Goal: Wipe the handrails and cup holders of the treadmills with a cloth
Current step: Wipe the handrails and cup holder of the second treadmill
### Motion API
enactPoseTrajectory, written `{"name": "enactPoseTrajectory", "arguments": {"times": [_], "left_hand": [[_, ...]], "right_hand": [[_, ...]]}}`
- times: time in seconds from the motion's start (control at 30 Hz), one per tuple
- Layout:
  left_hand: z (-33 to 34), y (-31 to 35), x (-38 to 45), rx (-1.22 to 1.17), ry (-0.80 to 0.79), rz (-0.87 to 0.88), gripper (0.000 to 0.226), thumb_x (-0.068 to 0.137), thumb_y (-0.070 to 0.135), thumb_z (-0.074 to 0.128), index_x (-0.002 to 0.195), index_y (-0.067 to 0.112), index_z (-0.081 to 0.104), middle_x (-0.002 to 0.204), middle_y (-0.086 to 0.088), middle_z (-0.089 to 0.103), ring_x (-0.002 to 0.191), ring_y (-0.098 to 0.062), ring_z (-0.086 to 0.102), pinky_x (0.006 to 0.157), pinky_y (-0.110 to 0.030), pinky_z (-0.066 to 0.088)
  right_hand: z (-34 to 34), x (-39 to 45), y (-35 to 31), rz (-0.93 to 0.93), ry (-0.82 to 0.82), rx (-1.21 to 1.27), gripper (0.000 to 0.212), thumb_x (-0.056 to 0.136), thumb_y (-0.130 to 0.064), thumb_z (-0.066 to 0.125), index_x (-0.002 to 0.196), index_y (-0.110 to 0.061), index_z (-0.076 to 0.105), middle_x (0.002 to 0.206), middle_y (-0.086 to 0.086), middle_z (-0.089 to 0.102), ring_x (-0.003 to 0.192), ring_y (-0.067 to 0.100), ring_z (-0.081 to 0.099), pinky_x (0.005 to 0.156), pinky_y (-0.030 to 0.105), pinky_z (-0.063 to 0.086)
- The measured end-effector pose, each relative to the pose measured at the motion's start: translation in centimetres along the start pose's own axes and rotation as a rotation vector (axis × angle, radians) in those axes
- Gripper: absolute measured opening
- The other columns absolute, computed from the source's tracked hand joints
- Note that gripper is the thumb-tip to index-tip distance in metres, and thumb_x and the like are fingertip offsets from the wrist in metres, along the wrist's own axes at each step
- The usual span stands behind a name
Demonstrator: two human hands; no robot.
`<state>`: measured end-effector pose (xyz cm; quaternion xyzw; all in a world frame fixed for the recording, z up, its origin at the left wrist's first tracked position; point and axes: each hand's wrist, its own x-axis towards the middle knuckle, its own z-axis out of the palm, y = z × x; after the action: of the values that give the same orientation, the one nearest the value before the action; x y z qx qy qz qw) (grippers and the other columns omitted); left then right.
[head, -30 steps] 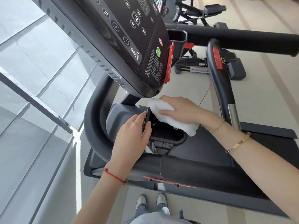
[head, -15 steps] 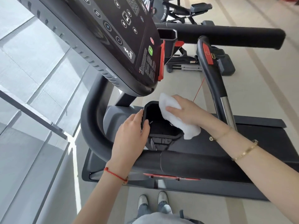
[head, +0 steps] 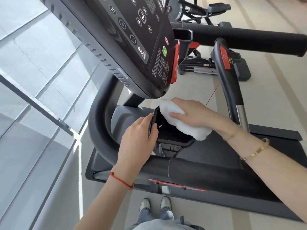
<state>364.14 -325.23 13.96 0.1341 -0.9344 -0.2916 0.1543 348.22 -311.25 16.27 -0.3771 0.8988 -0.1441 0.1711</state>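
A person's right hand (head: 192,113) presses a white cloth (head: 181,122) into a treadmill's black cup holder (head: 169,133), while the left hand (head: 137,138) grips the holder's near rim, below the console (head: 132,40) and beside the handrail (head: 99,123).

Cup holder (head: 172,138) below the console (head: 132,39), between the curved handrail (head: 99,130) on the left and the upright grip (head: 230,90) on the right; front handrail (head: 207,170) crosses just before it, with the belt deck (head: 274,146) behind. Cloth (head: 187,125) on the holder's right rim, right hand (head: 194,113) on top of it; left hand (head: 137,138) on the left rim. Second handrail (head: 249,40) and another machine (head: 207,12) beyond the console; shoes (head: 156,205) on the floor (head: 274,97) nearest.
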Motion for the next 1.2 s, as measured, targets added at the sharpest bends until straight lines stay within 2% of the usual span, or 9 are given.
{"name": "enactPoseTrajectory", "arguments": {"times": [0.2,0.43,0.53,0.6,0.73,0.83,0.97,1.13,1.2], "left_hand": [[-0.1,0.2,0.0,-0.006,-0.004,-0.025,0.040,0.100,0.029,0.049,0.138,0.017,0.054,0.105,0.003,0.065,0.092,-0.018,0.063,0.076,-0.034,0.050],[-0.2,0.2,0.2,0.016,-0.014,-0.020,0.042,0.100,0.031,0.046,0.140,0.021,0.051,0.105,0.006,0.064,0.081,-0.016,0.060,0.072,-0.032,0.051],[-0.2,0.4,0.2,0.031,-0.025,-0.009,0.041,0.100,0.031,0.045,0.140,0.021,0.051,0.101,0.005,0.063,0.082,-0.016,0.060,0.070,-0.031,0.050],[-0.3,0.4,0.2,0.013,-0.030,-0.008,0.041,0.100,0.030,0.045,0.140,0.020,0.051,0.099,0.004,0.062,0.081,-0.016,0.059,0.070,-0.033,0.050],[-0.4,0.3,0.1,-0.028,-0.030,0.010,0.040,0.100,0.029,0.046,0.138,0.018,0.053,0.099,0.002,0.063,0.079,-0.017,0.060,0.072,-0.035,0.051],[-0.4,0.3,0.1,-0.030,-0.025,0.019,0.040,0.100,0.028,0.047,0.138,0.015,0.053,0.103,0.000,0.064,0.086,-0.018,0.062,0.076,-0.037,0.052],[-0.5,0.4,0.0,-0.027,-0.037,0.023,0.041,0.101,0.028,0.047,0.139,0.014,0.052,0.103,-0.002,0.064,0.089,-0.021,0.062,0.078,-0.039,0.052],[-0.5,0.3,0.1,-0.039,-0.050,0.028,0.039,0.100,0.028,0.046,0.137,0.015,0.053,0.099,-0.001,0.063,0.086,-0.018,0.061,0.075,-0.040,0.052],[-0.4,0.1,0.1,-0.059,-0.052,0.025,0.039,0.101,0.027,0.047,0.137,0.014,0.053,0.101,-0.002,0.064,0.089,-0.019,0.062,0.077,-0.041,0.053]], "right_hand": [[-0.3,2.2,-0.7,-0.162,-0.064,-0.008,0.031,0.096,-0.040,0.046,0.126,-0.041,0.044,0.094,-0.023,0.053,0.089,0.014,0.052,0.066,0.029,0.033],[0.9,-2.2,2.1,0.050,0.037,0.093,0.042,0.098,-0.046,0.042,0.136,-0.030,0.034,0.101,-0.019,0.048,0.088,0.014,0.051,0.067,0.029,0.034],[-0.1,-0.9,1.0,0.029,-0.043,0.018,0.026,0.099,-0.042,0.044,0.116,-0.024,0.040,0.082,-0.017,0.046,0.075,0.011,0.048,0.059,0.027,0.030],[-0.8,0.0,-0.1,0.026,-0.074,0.019,0.017,0.099,-0.041,0.046,0.107,-0.028,0.041,0.078,-0.015,0.048,0.079,0.017,0.052,0.063,0.030,0.032],[0.1,-2.1,-0.2,0.159,0.038,0.217,0.036,0.099,-0.038,0.048,0.128,-0.018,0.043,0.108,0.000,0.059,0.097,0.022,0.055,0.080,0.037,0.043],[2.0,-5.3,-0.4,0.259,0.087,0.535,0.057,0.098,-0.036,0.049,0.146,-0.023,0.020,0.135,0.001,0.044,0.111,0.020,0.050,0.087,0.032,0.041],[4.1,-6.6,-1.3,0.295,0.186,0.610,0.071,0.098,-0.032,0.051,0.150,-0.022,0.005,0.149,0.001,0.027,0.127,0.022,0.040,0.105,0.038,0.037],[1.9,-3.6,-0.2,0.322,0.106,0.448,0.056,0.099,-0.039,0.046,0.145,-0.016,0.023,0.123,0.004,0.050,0.096,0.018,0.050,0.068,0.026,0.038],[1.4,-3.4,0.2,0.288,0.106,0.430,0.051,0.099,-0.044,0.044,0.143,-0.020,0.029,0.114,-0.002,0.053,0.091,0.014,0.053,0.065,0.022,0.038]]}}
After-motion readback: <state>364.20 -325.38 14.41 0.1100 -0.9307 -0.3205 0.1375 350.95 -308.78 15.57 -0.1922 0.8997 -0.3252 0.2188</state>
